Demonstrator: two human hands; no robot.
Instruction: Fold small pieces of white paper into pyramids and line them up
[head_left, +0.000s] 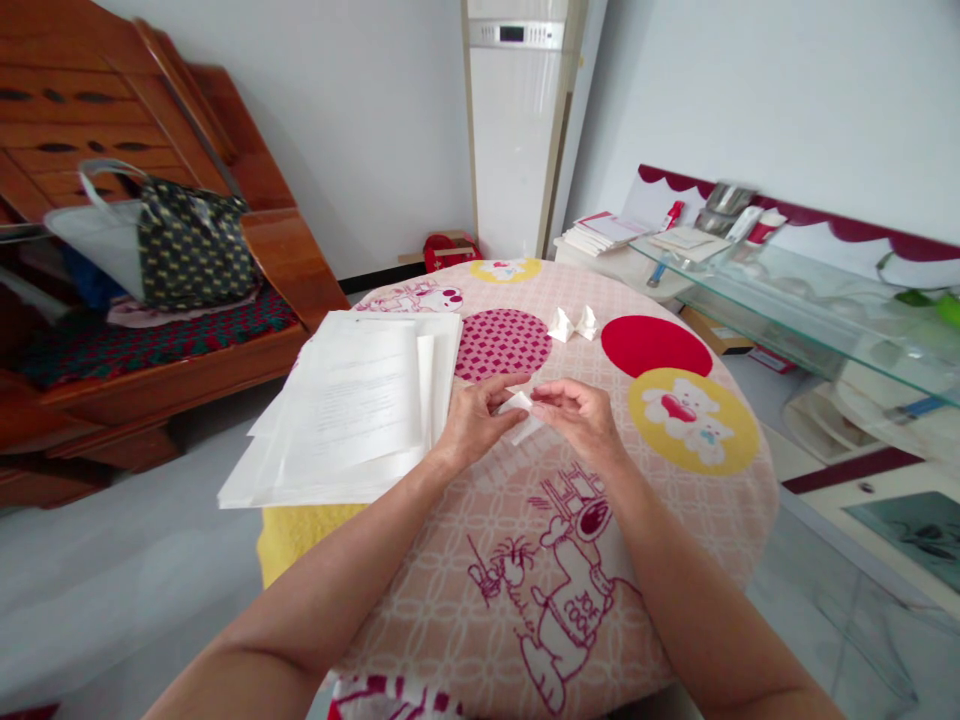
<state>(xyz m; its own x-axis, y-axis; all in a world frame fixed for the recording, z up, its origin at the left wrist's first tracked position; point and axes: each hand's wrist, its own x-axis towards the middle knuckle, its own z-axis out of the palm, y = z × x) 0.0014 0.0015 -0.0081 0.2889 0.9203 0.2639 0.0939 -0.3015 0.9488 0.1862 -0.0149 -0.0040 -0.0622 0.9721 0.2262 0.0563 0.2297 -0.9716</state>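
Observation:
Between my two hands, above the middle of the table, is a small piece of folded white paper (523, 402). My left hand (480, 418) pinches it from the left with thumb and fingers. From the right, my right hand (576, 412) grips its other side, fingertips close together. Part of the paper is hidden behind the fingers. Just beyond my hands stand two small folded paper shapes (561, 325), side by side on the cloth. Left of my hands lies a stack of printed paper sheets (360, 400).
A patterned pink cloth (450, 590) covers the round table. At the right stands a glass-topped cabinet (810, 290) with papers and containers. A wooden bench (225, 375) holding a patterned bag (191, 245) is on the left. Behind the table rises a white air conditioner (517, 140).

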